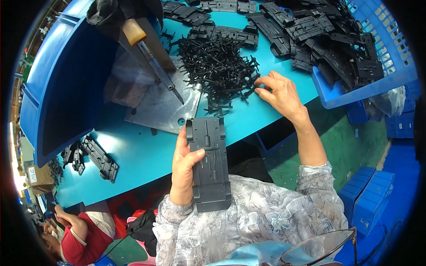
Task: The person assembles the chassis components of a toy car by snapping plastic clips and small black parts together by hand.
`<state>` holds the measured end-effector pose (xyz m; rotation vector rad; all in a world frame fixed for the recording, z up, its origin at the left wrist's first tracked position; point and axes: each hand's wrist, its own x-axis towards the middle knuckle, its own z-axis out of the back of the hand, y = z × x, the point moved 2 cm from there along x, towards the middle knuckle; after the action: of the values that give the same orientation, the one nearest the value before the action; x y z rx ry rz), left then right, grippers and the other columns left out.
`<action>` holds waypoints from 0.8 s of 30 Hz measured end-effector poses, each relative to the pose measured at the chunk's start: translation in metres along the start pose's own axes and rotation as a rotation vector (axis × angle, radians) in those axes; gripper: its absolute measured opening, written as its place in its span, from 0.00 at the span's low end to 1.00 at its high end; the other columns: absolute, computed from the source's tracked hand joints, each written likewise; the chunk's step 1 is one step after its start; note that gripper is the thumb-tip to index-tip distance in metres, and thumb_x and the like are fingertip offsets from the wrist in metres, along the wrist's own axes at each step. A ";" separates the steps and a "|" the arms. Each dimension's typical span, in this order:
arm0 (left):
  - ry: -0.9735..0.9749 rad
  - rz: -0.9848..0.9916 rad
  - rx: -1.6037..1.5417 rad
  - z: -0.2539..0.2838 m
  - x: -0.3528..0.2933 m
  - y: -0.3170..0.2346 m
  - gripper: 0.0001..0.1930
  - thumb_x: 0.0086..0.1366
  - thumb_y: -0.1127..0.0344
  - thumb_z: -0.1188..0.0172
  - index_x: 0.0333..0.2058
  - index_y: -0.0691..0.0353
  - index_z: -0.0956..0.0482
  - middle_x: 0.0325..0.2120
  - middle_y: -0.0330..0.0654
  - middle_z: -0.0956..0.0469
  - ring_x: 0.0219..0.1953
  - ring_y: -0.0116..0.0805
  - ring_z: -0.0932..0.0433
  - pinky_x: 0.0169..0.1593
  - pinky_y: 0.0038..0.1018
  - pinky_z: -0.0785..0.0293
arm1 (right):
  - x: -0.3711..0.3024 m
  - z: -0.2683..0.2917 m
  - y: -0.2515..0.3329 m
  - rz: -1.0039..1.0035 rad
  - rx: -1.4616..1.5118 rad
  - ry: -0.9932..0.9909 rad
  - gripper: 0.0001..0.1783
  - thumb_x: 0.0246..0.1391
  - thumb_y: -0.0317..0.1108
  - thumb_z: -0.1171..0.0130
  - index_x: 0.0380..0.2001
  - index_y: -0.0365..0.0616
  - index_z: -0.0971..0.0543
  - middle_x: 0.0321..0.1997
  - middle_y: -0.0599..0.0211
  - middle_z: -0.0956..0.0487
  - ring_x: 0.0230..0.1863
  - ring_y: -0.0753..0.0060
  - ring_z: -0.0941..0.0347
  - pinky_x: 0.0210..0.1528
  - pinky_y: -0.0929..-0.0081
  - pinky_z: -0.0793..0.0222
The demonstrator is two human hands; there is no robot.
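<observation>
My left hand (183,170) holds a black plastic toy car chassis (207,166) upright in front of my body, thumb across its face and fingers behind its left edge. Moulded ribs and pipe shapes run down the chassis. At the right edge of a heap of small black plastic parts (217,66), my right hand (277,93) has thumb and forefinger pinched around a small black plastic part, mostly hidden by the fingertips. A metal plate (166,108) lies left of the heap. Above it slants a tool with a yellow handle (134,32) and a metal shaft.
More black chassis (224,34) lie at the back of the turquoise table (146,166). Others fill a blue basket (350,95) at the right. A large blue bin (57,84) stands on its side at the left, near a few chassis (100,158). A person in red (86,237) sits at lower left.
</observation>
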<state>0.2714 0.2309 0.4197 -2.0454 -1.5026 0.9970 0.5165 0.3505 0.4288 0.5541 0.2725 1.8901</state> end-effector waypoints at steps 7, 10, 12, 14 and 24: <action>-0.042 -0.026 0.020 0.001 0.001 0.005 0.38 0.48 0.77 0.49 0.59 0.63 0.54 0.47 0.53 0.34 0.44 0.42 0.28 0.46 0.33 0.28 | -0.008 -0.002 0.012 0.130 0.139 -0.115 0.10 0.38 0.25 0.43 0.29 0.44 0.25 0.27 0.62 0.31 0.26 0.60 0.30 0.27 0.68 0.34; -0.059 -0.047 0.029 0.001 0.001 0.006 0.37 0.48 0.76 0.50 0.58 0.62 0.53 0.46 0.56 0.34 0.41 0.47 0.25 0.42 0.36 0.24 | -0.009 -0.005 0.020 0.287 0.057 -0.029 0.08 0.38 0.24 0.43 0.27 0.43 0.25 0.29 0.63 0.32 0.29 0.62 0.30 0.28 0.69 0.34; -0.064 -0.062 0.020 0.000 -0.002 0.005 0.37 0.48 0.76 0.50 0.58 0.63 0.53 0.47 0.56 0.34 0.42 0.47 0.26 0.42 0.37 0.25 | -0.005 -0.003 0.025 0.266 0.055 0.030 0.08 0.37 0.24 0.42 0.26 0.43 0.26 0.29 0.63 0.32 0.30 0.61 0.32 0.32 0.68 0.34; -0.094 -0.032 -0.002 -0.002 -0.003 0.005 0.36 0.49 0.76 0.50 0.58 0.63 0.52 0.48 0.55 0.35 0.43 0.45 0.26 0.44 0.35 0.26 | -0.006 -0.001 0.027 0.327 0.046 -0.040 0.08 0.37 0.24 0.42 0.25 0.42 0.26 0.30 0.63 0.31 0.30 0.61 0.32 0.33 0.68 0.36; -0.048 0.032 0.036 -0.001 -0.004 0.011 0.37 0.54 0.77 0.50 0.61 0.63 0.59 0.48 0.47 0.35 0.47 0.32 0.31 0.49 0.26 0.34 | -0.022 -0.021 0.086 0.653 0.190 -0.439 0.14 0.29 0.23 0.40 0.27 0.38 0.26 0.28 0.64 0.25 0.29 0.63 0.31 0.29 0.69 0.39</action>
<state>0.2786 0.2239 0.4136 -2.0402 -1.4688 1.0848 0.4428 0.2989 0.4432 1.2838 -0.0305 2.3003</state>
